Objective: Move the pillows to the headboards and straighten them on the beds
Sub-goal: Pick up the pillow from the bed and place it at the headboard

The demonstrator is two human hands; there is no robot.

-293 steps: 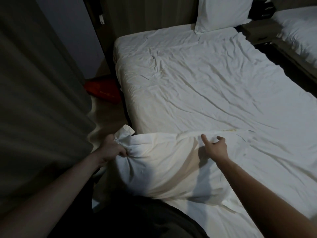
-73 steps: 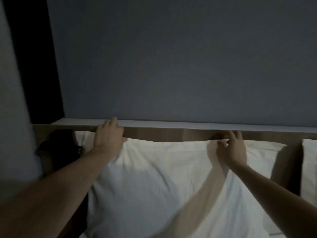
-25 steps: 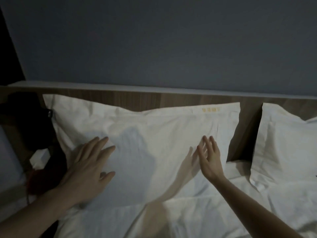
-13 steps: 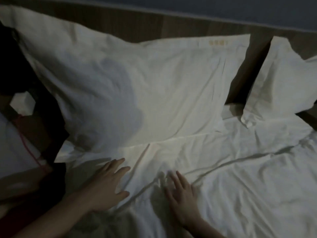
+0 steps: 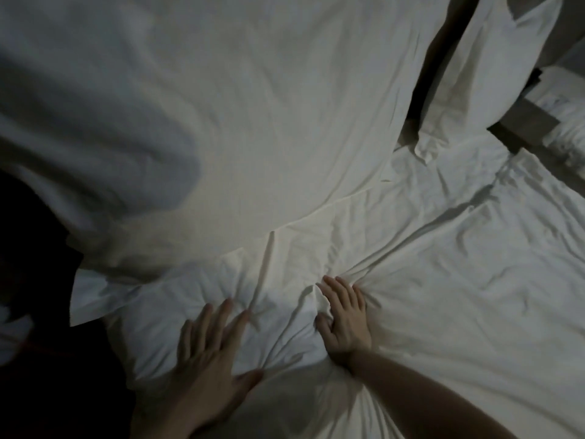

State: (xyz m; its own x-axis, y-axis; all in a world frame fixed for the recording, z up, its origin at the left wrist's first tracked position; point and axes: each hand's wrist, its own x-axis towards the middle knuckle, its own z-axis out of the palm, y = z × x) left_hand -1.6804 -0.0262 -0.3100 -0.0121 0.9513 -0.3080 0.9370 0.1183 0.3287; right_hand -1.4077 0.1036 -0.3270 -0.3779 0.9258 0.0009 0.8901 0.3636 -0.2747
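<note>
The left hand [image 5: 212,350] lies flat on the sheet [image 5: 443,296], palm down, fingers spread wide and thumb out to the side; it grips nothing. The right hand [image 5: 345,315] rests just beside it, also palm down, with fingers together and pointing up the bed. A ridge of bunched sheet rises against its thumb side, and creases fan out from its fingertips; whether the thumb pinches that fold or only presses beside it cannot be told. The two hands are near each other but not touching, both forearms reaching in from the lower edge of the view.

The sheet is white and heavily wrinkled, with long folds running off to the right. Just above the hands lies the big pillow [image 5: 253,122], white and broad, filling most of the upper half of the view. Its lower edge overlaps the sheet, and its loose case flap juts out at the lower left over the dark side of the bed. A soft shadow falls across its left part. The hands are clear of it.

To the right, across a dark gap, a second pillow [image 5: 493,64] leans upright at the head end, its lower corner touching the sheet. Beyond it, at the far right, a wooden ledge [image 5: 522,125] shows, with more white bedding [image 5: 566,134] behind it.
</note>
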